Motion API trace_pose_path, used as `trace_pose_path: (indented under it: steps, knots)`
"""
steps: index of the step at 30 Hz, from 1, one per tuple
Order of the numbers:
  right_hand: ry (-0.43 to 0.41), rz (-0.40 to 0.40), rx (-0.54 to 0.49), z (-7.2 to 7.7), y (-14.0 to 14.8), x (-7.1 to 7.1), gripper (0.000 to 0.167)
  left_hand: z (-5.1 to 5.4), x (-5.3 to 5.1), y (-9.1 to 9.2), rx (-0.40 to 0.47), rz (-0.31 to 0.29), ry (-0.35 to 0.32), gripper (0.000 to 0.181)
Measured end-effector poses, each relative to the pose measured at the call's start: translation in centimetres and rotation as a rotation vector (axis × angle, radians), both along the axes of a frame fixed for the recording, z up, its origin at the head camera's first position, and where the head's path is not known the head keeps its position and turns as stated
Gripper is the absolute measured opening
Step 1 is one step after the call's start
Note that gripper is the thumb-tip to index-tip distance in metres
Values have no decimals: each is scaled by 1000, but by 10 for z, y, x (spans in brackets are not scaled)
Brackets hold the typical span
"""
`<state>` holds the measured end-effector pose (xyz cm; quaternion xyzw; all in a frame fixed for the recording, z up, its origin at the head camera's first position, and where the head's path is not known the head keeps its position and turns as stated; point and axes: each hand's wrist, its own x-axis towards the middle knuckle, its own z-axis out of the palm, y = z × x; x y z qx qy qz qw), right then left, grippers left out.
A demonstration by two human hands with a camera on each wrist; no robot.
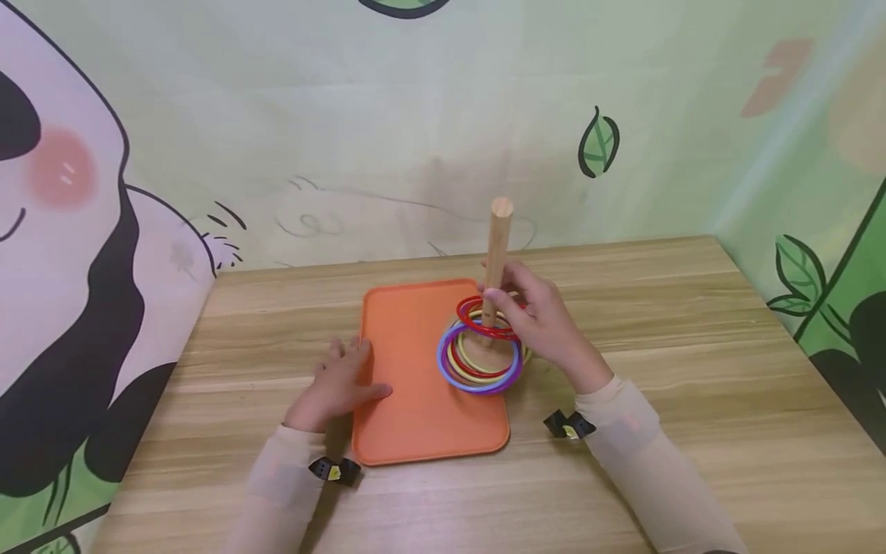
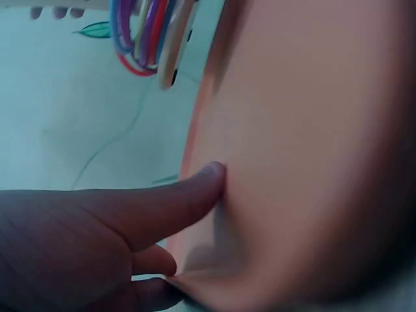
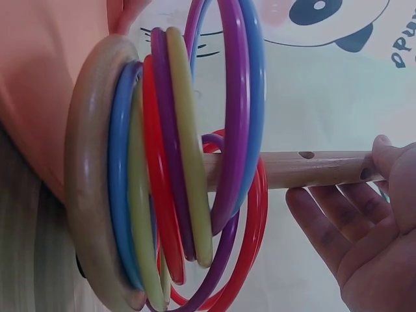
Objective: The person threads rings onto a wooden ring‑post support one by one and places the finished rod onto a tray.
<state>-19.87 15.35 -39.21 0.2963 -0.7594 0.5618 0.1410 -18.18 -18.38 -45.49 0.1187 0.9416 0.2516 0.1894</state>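
My right hand (image 1: 547, 315) grips the upright wooden post (image 1: 499, 238) of a ring-toss stand, with fingers and thumb around it. Several thin rings in red, blue, purple and yellow (image 3: 237, 110) hang loosely around the post, some tilted. The stand's round wooden base (image 3: 88, 169) is held above the orange tray (image 1: 408, 419), and small dark feet show beneath it in the left wrist view. At the tray's left edge, my left hand (image 1: 335, 388) pinches the rim, its thumb (image 2: 188, 195) on top and fingers partly hidden beyond the edge.
The tray lies on a wood-grain table (image 1: 657, 346). Behind it stands a wall covering (image 1: 415, 138) printed with pandas and leaves, close to the table's back edge. Black bands (image 1: 569, 425) sit at both wrists.
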Motion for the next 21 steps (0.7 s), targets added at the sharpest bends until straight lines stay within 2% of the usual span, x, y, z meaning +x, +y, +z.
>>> trace_pose_path:
  steps: [8, 17, 21]
  knots:
    - [-10, -2, 14, -1, -2, 0, 34, -10, 2, 15, 36, 5, 43, 96]
    - [17, 1, 6, -2, -3, -1, 19, -12, 3, 25, 56, -4, 62, 96]
    - [12, -2, 2, -2, -3, -1, 19, -15, 3, 30, 51, -11, 71, 97]
